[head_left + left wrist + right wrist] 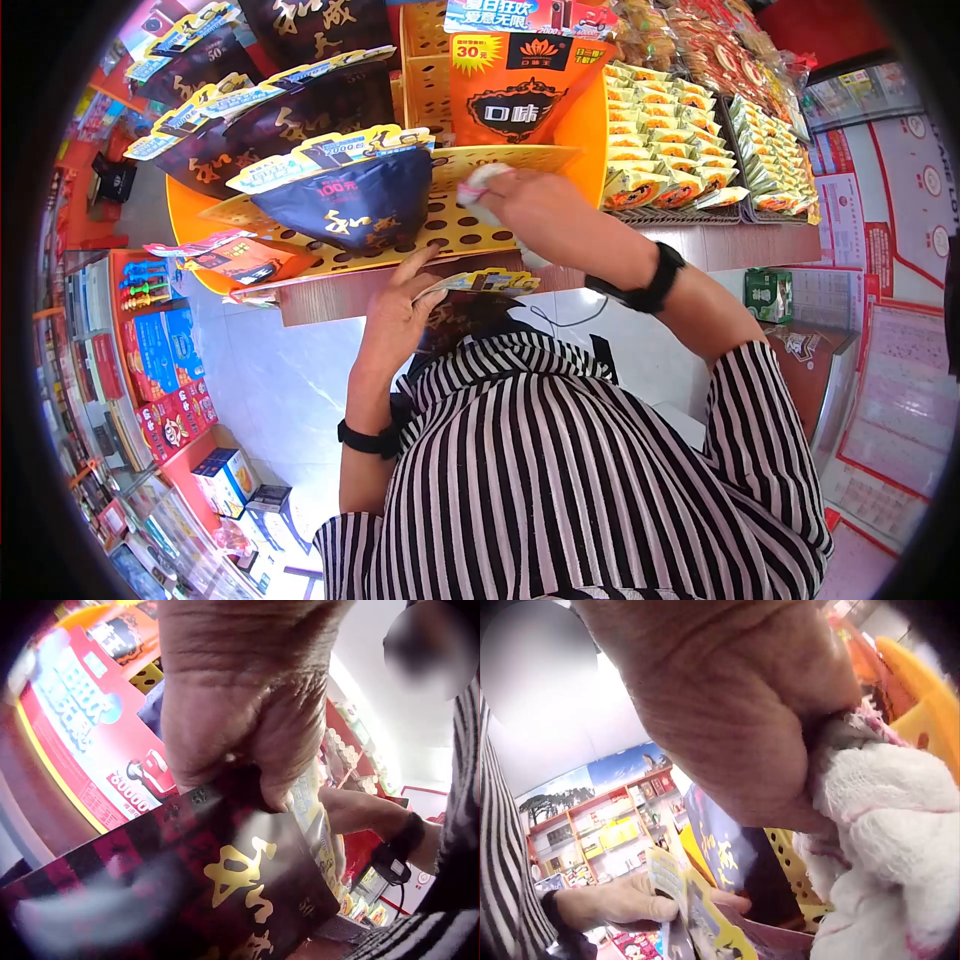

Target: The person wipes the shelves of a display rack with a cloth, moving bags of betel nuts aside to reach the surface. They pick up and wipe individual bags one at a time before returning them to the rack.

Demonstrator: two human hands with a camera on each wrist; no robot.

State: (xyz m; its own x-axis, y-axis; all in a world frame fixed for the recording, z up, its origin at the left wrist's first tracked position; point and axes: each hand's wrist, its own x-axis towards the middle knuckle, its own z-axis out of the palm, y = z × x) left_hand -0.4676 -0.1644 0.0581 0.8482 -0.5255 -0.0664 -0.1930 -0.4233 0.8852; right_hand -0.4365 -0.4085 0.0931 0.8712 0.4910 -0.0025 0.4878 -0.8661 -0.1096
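Note:
My left hand (393, 322) pinches the top edge of a dark pouch (462, 318) with gold characters and a yellow header card. In the left wrist view the thumb lies on this pouch (165, 877), which hangs close to the striped shirt. A bunched white cloth (892, 817) with pink edging is gripped in my right hand (548, 215). That hand is over the front tier of a yellow perforated rack (470, 238), with the cloth near the divider (540, 157). To its left, a dark blue pouch (345, 200) stands in the rack.
More dark pouches (310, 110) fill the rack's left side, and an orange pouch (510, 95) stands behind the divider. At the front left corner leans a red-orange pouch (240, 258). Trays of small yellow packets (665, 130) sit to the right. A wooden edge (330, 297) runs below.

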